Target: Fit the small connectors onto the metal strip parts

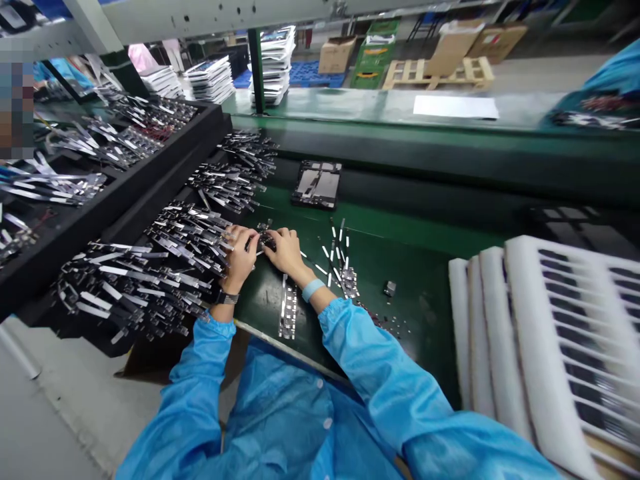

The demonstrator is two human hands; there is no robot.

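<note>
My left hand (241,257) and my right hand (286,252) are close together above the green mat (310,353). Between their fingertips is a small dark part (268,241), pinched from both sides. Piles of silver-and-black flex strips (193,233) lie just left of my left hand. Right of my right hand, loose thin strips (336,253) are scattered by a small cluster of metal parts (349,283). Below my hands lies a perforated metal strip (288,310). Farther back rests a flat open device (317,184).
White foam-edged trays (520,333) are stacked at the right. A black divided tray (125,193) full of strips fills the left. A small metal block (390,288) and tiny bits lie on the mat. Behind the bench are paper stacks (273,63); a blue sleeve (617,70) shows at the upper right.
</note>
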